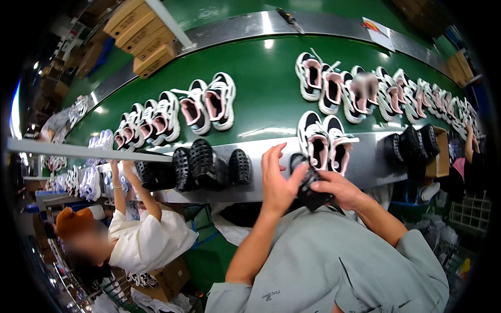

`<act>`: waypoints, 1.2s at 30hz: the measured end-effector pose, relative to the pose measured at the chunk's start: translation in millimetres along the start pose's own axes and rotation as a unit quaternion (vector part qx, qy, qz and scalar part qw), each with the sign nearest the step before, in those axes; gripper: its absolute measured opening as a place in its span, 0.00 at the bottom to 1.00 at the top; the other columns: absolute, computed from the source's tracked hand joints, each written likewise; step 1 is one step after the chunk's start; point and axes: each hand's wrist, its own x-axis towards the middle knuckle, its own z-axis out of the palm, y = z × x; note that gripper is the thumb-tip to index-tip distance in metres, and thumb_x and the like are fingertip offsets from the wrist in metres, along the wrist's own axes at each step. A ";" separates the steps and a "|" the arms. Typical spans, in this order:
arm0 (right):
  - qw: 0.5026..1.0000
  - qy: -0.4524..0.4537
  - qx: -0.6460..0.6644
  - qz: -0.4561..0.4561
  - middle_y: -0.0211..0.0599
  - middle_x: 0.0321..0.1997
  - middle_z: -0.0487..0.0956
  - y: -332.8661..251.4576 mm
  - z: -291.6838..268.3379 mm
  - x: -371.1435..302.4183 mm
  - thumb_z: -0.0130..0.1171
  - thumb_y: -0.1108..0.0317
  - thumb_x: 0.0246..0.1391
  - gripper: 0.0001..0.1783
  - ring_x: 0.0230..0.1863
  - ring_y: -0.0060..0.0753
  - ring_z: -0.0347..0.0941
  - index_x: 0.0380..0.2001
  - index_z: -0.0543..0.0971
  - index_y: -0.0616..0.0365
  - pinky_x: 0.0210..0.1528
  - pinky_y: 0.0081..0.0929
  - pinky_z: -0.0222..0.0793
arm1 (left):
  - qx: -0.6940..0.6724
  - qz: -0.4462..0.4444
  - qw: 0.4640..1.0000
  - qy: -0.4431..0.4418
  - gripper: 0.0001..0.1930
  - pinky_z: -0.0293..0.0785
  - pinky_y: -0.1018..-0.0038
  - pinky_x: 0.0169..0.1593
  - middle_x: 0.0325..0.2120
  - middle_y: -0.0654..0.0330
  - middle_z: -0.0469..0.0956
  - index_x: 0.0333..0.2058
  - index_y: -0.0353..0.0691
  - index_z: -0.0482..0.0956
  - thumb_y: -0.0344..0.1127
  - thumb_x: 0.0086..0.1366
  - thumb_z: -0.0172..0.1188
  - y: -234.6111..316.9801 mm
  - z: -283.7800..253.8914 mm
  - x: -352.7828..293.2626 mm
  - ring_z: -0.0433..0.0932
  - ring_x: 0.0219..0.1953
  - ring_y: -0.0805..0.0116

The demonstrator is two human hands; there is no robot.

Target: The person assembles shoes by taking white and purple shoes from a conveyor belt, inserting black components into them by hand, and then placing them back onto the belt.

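My right hand (339,189) is closed around a black, bumpy-textured moulded shoe insert (311,194), its thumb lying across the top. My left hand (279,180) is beside it with fingers stretched upward, its thumb against the insert's upper end. Just beyond my hands stand two sneakers, a left one (311,130) and a right one (336,138), white and black with pink lining, toes pointing away. Their heels rest near the metal table edge, partly behind the insert and my hands.
Black inserts stand in stacks on the metal ledge to the left (206,164) and right (409,143). Rows of similar sneakers line the green belt (261,88). A pale metal bar (94,150) crosses at left, near a co-worker in white (151,235). Cardboard boxes (141,36) are stacked far left.
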 end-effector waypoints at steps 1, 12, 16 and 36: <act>0.997 -0.058 -0.048 0.019 0.28 0.39 0.80 9.1 -12.4 3.4 0.62 0.54 0.62 0.25 0.33 0.19 0.74 0.53 0.75 0.62 0.30 0.19 0.70 | -0.049 -0.058 0.996 -0.046 0.17 0.72 0.70 0.49 0.41 0.57 0.79 0.45 0.35 0.80 0.32 0.59 0.70 -16.9 11.5 8.0 0.76 0.46 0.64; 0.782 0.196 -0.579 -0.121 0.58 0.24 0.79 -0.9 -68.4 -27.3 0.66 0.50 0.55 0.26 0.30 0.66 0.78 0.32 0.75 0.67 0.35 0.55 0.73 | 0.201 0.071 0.976 -0.043 0.17 0.76 0.63 0.45 0.42 0.52 0.81 0.45 0.32 0.80 0.33 0.59 0.69 -70.5 92.4 34.5 0.79 0.39 0.55; 0.729 0.208 -0.645 -0.093 0.54 0.27 0.82 -13.1 -72.0 4.9 0.65 0.52 0.57 0.24 0.30 0.58 0.81 0.35 0.76 0.67 0.34 0.49 0.76 | 0.234 0.193 0.944 -0.128 0.14 0.74 0.55 0.46 0.38 0.45 0.79 0.40 0.32 0.79 0.35 0.60 0.67 -108.0 103.6 65.9 0.77 0.41 0.42; 0.778 0.343 -0.439 -0.290 0.50 0.43 0.77 57.3 -76.7 65.2 0.64 0.65 0.54 0.21 0.38 0.49 0.78 0.48 0.73 0.65 0.41 0.40 0.75 | 0.257 -0.091 0.957 -0.099 0.37 0.71 0.52 0.53 0.46 0.40 0.74 0.62 0.38 0.66 0.34 0.54 0.72 -91.2 75.8 -14.0 0.72 0.51 0.39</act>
